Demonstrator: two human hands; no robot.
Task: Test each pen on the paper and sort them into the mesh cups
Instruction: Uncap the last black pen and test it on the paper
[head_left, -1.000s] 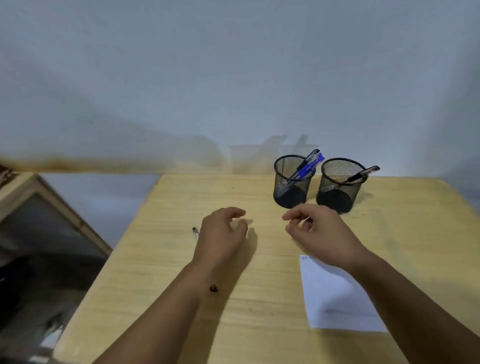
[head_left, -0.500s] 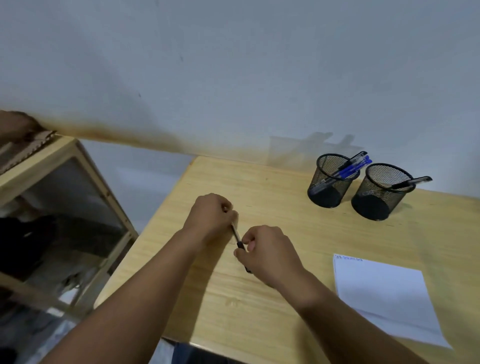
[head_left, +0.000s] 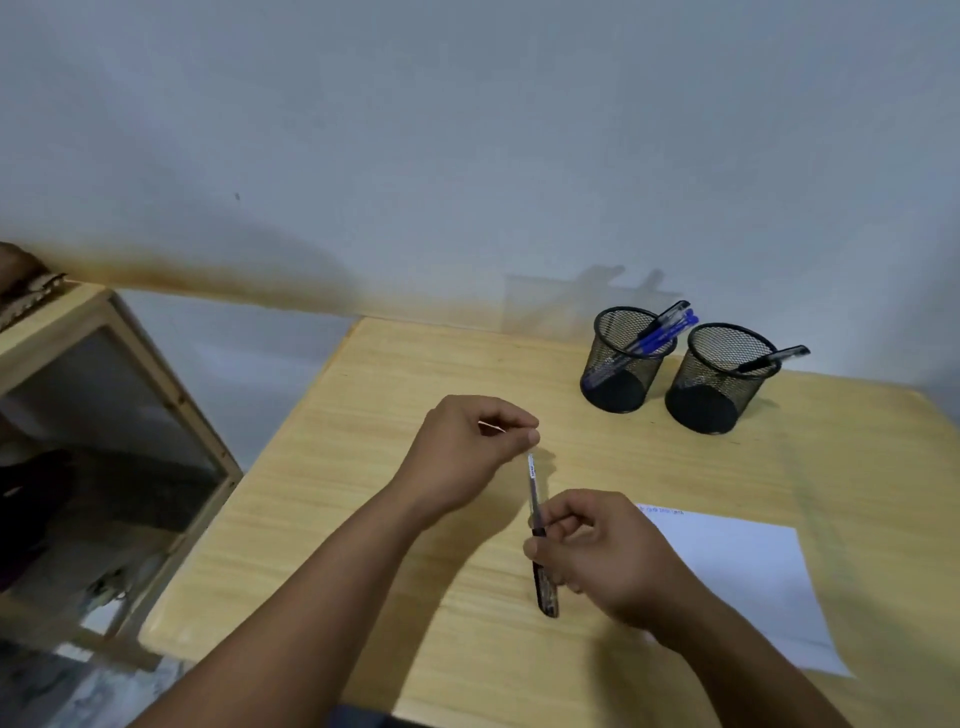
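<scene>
Writing (head_left: 661, 512) on paper (head_left: 737, 571) illegible

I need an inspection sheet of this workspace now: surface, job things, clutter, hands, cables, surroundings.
Surface: wooden table, light grain.
Job's things: pen in hand; paper flat at right; left mesh cup with blue pens; right mesh cup with one black pen.
Clutter: nothing seen.
Hands: right hand grips the pen; left hand pinches something small, perhaps the cap.
Cables: nothing seen.
Surroundings: grey wall; wooden cabinet at left.
</scene>
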